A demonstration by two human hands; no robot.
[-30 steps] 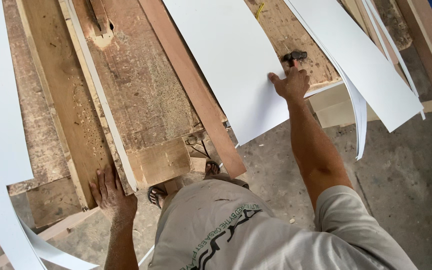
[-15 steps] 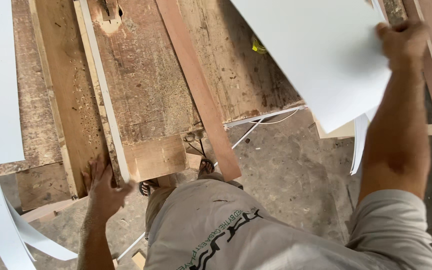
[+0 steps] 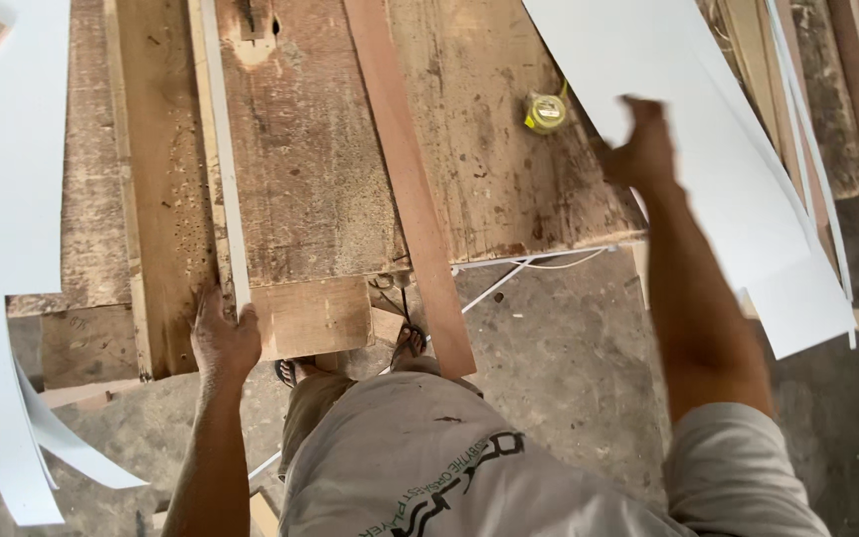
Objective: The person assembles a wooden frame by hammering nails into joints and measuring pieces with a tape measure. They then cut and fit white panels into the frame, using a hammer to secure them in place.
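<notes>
Up right, my right hand (image 3: 640, 151) grips the edge of a large thin white laminate sheet (image 3: 688, 119) that slopes over the worn wooden workbench (image 3: 320, 169), near a yellow tape measure (image 3: 546, 111). My left hand (image 3: 223, 338) rests flat, fingers spread, on the bench's near edge beside a narrow white strip (image 3: 226, 179).

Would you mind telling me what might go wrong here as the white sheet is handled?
The right hand holds the thin white sheet at one edge only, so it may flex, slip or crease. It passes close to the yellow tape measure and could knock it. The reddish plank overhangs the bench edge beside the person's sandalled feet.
</notes>
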